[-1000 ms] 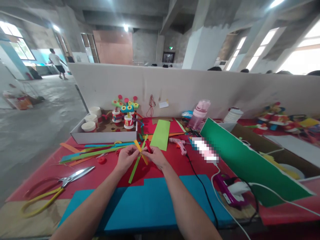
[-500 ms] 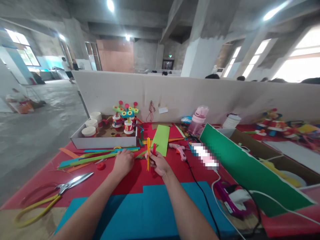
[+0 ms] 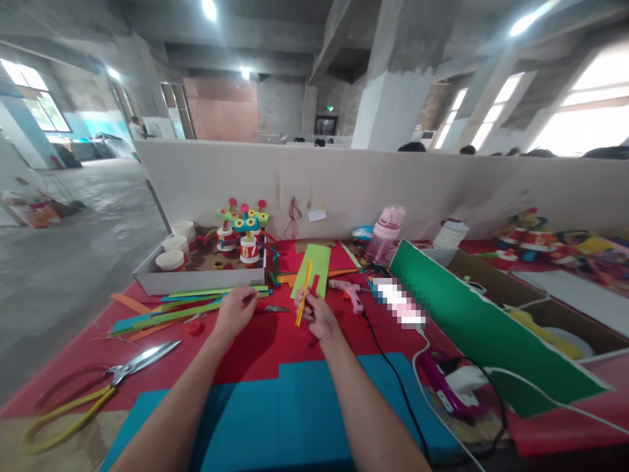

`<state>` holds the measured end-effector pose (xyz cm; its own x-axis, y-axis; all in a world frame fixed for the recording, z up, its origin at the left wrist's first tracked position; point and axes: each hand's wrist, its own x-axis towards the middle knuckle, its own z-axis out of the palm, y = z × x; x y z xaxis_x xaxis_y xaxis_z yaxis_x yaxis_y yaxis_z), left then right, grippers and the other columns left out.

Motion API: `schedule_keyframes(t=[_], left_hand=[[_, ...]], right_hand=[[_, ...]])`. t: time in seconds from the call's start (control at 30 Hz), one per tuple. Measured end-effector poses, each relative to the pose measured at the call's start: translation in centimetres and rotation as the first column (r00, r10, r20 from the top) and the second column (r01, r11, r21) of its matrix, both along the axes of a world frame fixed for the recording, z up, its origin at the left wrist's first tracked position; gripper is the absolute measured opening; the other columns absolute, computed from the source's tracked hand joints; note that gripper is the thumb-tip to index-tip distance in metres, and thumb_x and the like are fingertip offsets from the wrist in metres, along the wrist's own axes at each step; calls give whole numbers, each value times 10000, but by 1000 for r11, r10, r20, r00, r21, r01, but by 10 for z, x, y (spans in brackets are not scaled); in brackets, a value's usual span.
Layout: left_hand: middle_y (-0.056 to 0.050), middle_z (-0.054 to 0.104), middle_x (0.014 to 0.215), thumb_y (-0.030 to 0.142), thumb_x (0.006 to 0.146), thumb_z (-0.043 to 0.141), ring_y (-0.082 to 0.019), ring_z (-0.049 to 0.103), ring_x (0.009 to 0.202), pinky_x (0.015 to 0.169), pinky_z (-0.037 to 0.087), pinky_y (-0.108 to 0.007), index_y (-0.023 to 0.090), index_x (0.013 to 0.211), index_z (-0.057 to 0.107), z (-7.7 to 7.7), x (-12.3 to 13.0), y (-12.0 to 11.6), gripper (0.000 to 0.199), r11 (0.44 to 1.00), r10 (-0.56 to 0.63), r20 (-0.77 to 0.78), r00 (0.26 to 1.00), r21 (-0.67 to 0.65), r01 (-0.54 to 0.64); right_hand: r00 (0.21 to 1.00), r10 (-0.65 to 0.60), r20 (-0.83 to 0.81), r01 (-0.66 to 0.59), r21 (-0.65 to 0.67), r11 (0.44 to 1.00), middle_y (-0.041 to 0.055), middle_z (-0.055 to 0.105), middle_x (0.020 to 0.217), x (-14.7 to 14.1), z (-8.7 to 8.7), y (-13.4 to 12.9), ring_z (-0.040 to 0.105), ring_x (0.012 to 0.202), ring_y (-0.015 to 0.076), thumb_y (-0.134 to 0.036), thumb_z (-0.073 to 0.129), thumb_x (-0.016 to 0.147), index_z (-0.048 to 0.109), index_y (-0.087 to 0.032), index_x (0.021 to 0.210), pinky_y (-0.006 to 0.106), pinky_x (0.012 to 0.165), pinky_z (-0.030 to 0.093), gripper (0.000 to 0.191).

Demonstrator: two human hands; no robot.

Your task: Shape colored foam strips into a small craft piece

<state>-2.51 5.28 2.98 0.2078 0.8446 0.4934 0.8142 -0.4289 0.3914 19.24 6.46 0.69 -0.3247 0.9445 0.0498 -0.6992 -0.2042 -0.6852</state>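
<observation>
My right hand [image 3: 318, 316] pinches a folded yellow paper strip [image 3: 305, 288], tilted upward, and a short red strip [image 3: 314, 284] beside it. Over the pile of coloured paper strips [image 3: 181, 308] is my left hand [image 3: 236, 312], its fingers loosely bent and apart, with nothing visible in them. A small pointed metal blade [image 3: 276, 309] lies on the red table just right of that hand; its handle is hidden. Behind the right hand lies a light green paper sheet [image 3: 314, 259]. The pink glue gun [image 3: 348, 294] rests to the right.
Large yellow-handled scissors [image 3: 118, 377] lie at the left. A box [image 3: 196, 283] holds white cups and finished cup figures. Blue sheets [image 3: 240, 406] cover the front. A green-sided box [image 3: 472, 321], a purple power strip [image 3: 449, 387], cables and a pink bottle [image 3: 386, 233] are on the right.
The yellow strip has tilted to the right and moved slightly that way with my right hand. My left hand has shifted a little, and the small metal blade now shows beside it.
</observation>
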Motion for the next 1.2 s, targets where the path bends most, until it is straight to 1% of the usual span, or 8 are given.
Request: schedule_keyframes(t=[0.27,0.47,0.57,0.67,0.8,0.97,1.1,1.2], left_hand=[[-129,638,1080,143,826,499,-299,490,1052,833,342,-421,188,1066,658,-13,-2,-2,292,987,111,-485,867,-46,-152],[-133,638,1022,181,805,550,-322,488,1062,841,361,-446,191,974,691,-12,-36,9,220,961,191,-495,847,-82,-264],[-148,634,1081,219,808,565,-332,484,1091,885,363,-471,192,1024,689,-8,-39,9,251,952,267,-310,912,-59,-299],[-113,665,1058,379,864,528,-268,551,1024,899,402,-403,193,1024,692,-4,-21,2,295,985,68,176,982,-170,-37],[-72,692,850,515,839,545,-193,600,781,759,459,-314,150,964,696,-4,11,-11,414,871,-28,729,683,-318,375],[-28,635,704,478,770,658,-125,525,630,645,416,-249,123,832,690,-6,18,-15,362,846,49,844,534,-319,427],[5,572,613,472,750,678,-101,462,576,586,359,-224,132,708,664,-5,12,-13,344,864,49,786,617,-343,368],[15,544,556,466,729,696,-89,425,517,532,321,-218,127,668,653,-7,14,-14,347,778,2,731,683,-429,458]], right_hand=[[962,-265,-70,258,-101,961,-45,516,676,16,-7,15,313,464,33,-302,799,665,556,-177,749,114,329,212,286],[994,-105,2,105,-74,992,-42,533,696,-4,-14,10,292,448,15,-350,825,642,577,-165,788,111,329,169,342],[1000,25,9,-24,-46,999,-50,517,672,-17,-11,2,281,443,14,-363,822,647,577,-167,794,119,334,146,347],[985,158,68,-153,-69,986,-54,517,654,-31,-10,-9,284,435,10,-375,818,644,563,-167,795,127,344,125,362],[939,259,229,-230,-143,963,-37,572,645,-45,-14,-19,318,419,13,-375,834,598,542,-172,808,135,356,136,413],[939,151,310,-126,-100,987,-44,574,642,-51,-17,-15,297,388,1,-404,827,586,567,-169,811,146,351,134,416],[935,-174,310,165,53,985,-15,624,758,-48,-10,-8,262,380,-10,-455,772,651,615,-166,843,165,344,136,381],[928,-140,346,124,69,990,-47,567,638,-46,-5,-10,271,386,5,-436,776,651,657,-169,919,166,357,148,397]])
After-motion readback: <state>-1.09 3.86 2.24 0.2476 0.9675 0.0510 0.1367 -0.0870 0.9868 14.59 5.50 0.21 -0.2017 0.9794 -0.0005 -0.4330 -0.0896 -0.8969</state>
